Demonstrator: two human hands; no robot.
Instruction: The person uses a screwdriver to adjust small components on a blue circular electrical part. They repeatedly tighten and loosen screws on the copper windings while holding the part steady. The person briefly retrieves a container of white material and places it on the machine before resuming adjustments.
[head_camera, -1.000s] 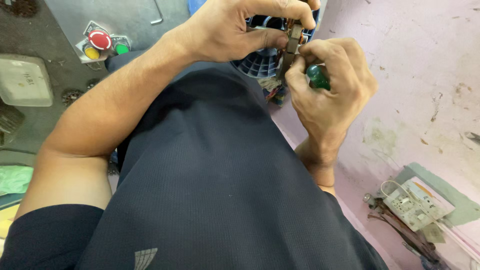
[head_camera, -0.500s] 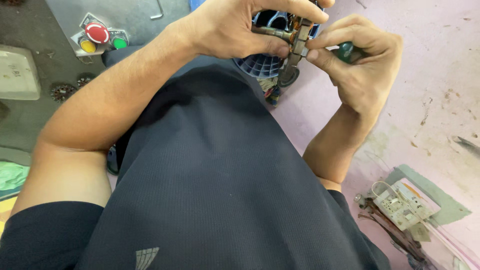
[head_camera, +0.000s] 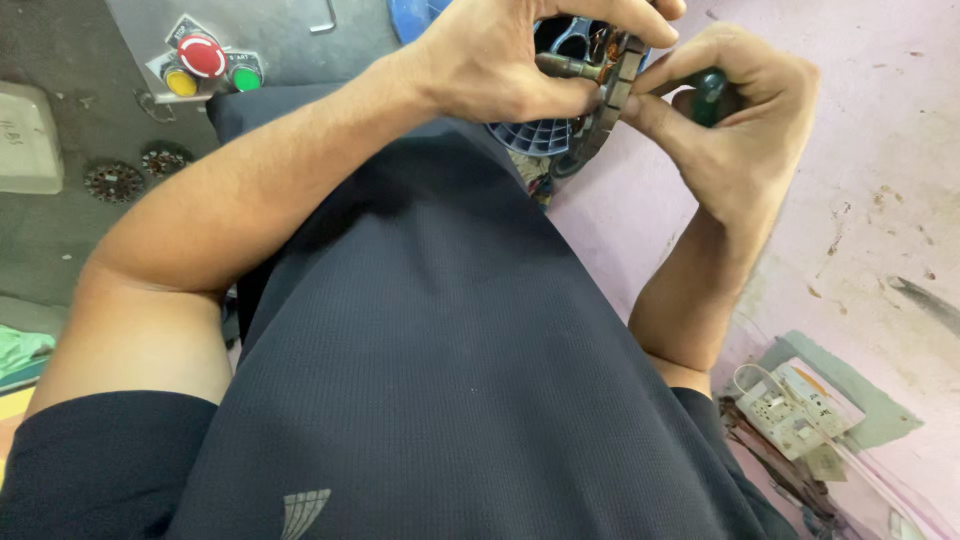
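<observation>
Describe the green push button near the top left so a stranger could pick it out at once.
Start at the grey metal panel along the top left edge, above the person's left forearm. On it sits a cluster of three round push buttons. The green button is the rightmost, beside the larger red button, with the yellow button on the far side.

- Motor rotor (head_camera: 608, 75) between the left fingertips: dull metal shaft, coppery windings.
- Green tool handle (head_camera: 708, 95) inside the right fingers: glossy plastic.
- Blue fan housing (head_camera: 540, 135) below the fingers: ribbed matt plastic.

Motor part (head_camera: 612, 75) between both hands, above fan housing (head_camera: 545, 135)
</observation>
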